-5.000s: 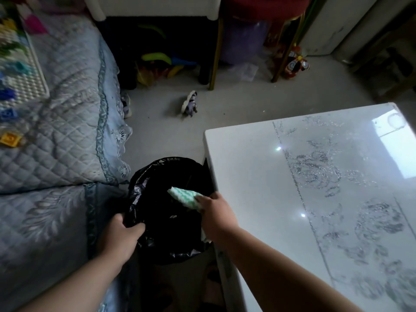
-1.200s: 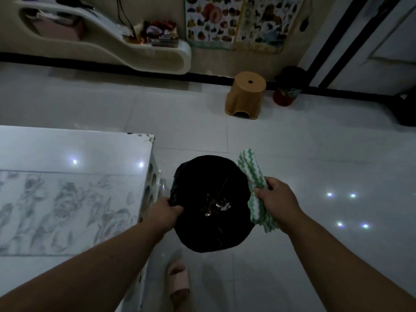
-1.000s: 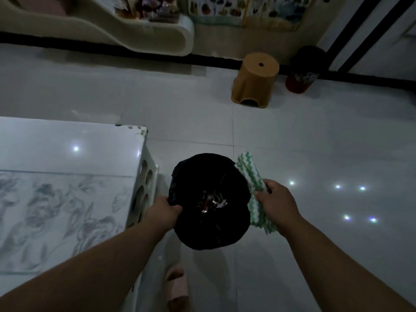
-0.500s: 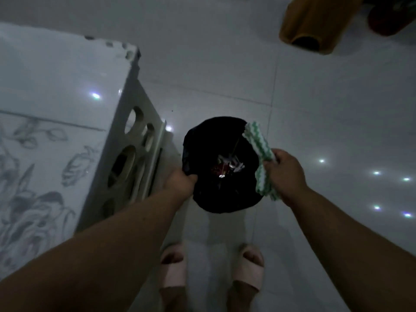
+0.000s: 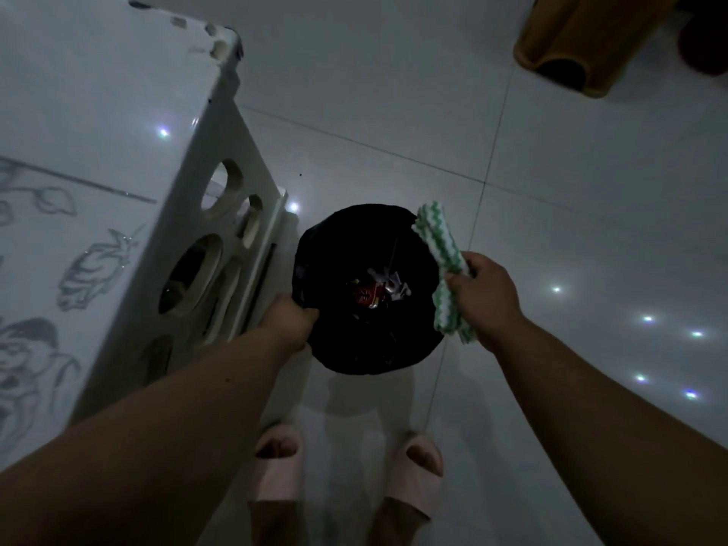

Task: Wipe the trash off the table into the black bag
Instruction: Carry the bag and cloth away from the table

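Bag [image 5: 370, 340] lowered, both hands still gripping

Frame is dim, underexposed, bluish cast. Glossy floor [image 5: 571, 214] throws back small pinpoint highlights from lights overhead; one more glints on the table [image 5: 98, 112] top. Black bag [image 5: 366, 348] interior reads near-solid black, soft shadow under it toward my slippers [image 5: 409, 474]. Wide-angle stretch bends my forearms at bottom corners. Slight softness, noisy shadows.
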